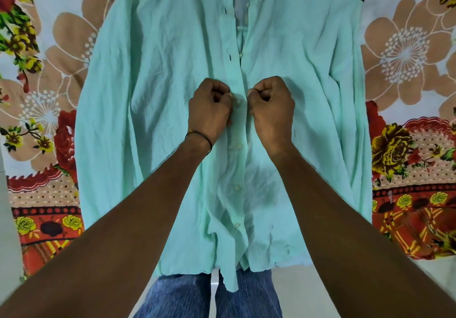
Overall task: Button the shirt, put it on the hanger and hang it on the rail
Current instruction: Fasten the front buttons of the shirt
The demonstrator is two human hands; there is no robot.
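floral bedsheet [404, 46] spread flat. mint shirt [158, 95] lies on it front up, long axis running straight away from person, collar far, hem at near edge. left hand [209, 110] curled, pinching buttonhole strip. right hand [271, 105] curled, pinching button strip. knuckles close across placket at mid-shirt. lower buttons [237, 189] look fastened. small button [238, 103] between hands, seemingly half through. next open buttonhole [230, 57] just beyond hands toward collar, on left hand's side; both hands about equally near.

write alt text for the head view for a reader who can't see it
A person's left grip and right grip pinch the front edges of a mint-green shirt midway up. It lies spread on a floral bedsheet; the buttons below are fastened, those above open.
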